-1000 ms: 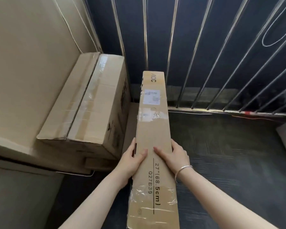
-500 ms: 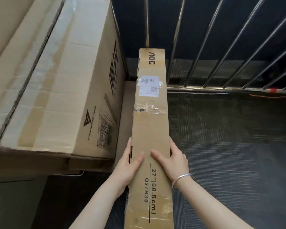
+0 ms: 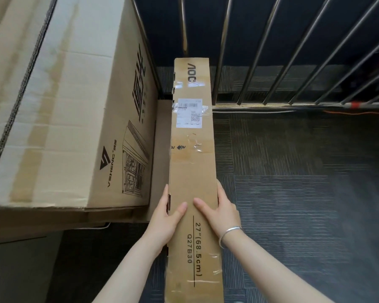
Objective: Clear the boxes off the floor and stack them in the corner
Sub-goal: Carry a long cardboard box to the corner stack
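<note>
Both my left hand (image 3: 165, 217) and right hand (image 3: 222, 212) clasp the monitor box (image 3: 192, 171); it has slid closer beside the corner stack (image 3: 74, 119), nearly placed.

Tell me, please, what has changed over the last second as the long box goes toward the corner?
The view has closed in and tipped down: the big printed carton on the left now fills far more of the frame, and the wall beside it has gone from view. The long AOC box stays narrow edge up beside it. The left hand and right hand grip its sides at the same spot as before.
</note>
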A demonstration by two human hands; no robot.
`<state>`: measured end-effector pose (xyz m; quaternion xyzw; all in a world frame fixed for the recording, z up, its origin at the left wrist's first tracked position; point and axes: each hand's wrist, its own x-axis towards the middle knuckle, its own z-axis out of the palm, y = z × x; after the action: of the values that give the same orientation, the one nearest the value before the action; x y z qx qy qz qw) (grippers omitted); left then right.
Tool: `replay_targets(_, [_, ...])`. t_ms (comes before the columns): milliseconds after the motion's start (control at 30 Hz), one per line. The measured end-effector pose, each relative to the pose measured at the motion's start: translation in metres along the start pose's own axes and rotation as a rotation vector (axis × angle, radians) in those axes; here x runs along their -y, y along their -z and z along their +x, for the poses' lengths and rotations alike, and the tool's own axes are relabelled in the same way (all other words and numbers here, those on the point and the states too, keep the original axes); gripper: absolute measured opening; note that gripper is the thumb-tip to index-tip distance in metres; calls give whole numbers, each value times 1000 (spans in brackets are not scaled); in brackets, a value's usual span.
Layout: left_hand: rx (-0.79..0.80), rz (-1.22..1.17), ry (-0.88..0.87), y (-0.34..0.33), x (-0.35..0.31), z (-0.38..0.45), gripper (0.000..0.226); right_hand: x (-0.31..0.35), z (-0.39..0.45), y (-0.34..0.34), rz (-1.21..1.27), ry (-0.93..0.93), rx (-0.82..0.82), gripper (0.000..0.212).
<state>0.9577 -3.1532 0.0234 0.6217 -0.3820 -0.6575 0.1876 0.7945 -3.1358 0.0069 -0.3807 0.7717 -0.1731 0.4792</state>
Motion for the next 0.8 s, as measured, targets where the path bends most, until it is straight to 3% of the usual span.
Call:
replay_targets(233, [-109,110,66,-9,-46,-58,78,14,-50,39,190,-167,38,89])
replay_targets(367, [-20,111,124,-20,-68,-113,66,14,-104,72,224,-247,20,74])
replay_targets(500, [40,155,178,-32,-104,-172,67,18,-172,111,311,-319,-19,65])
replay_targets(800, [166,354,-105,-119,-210,-283,62,25,-285,218,552,-218,-231,69])
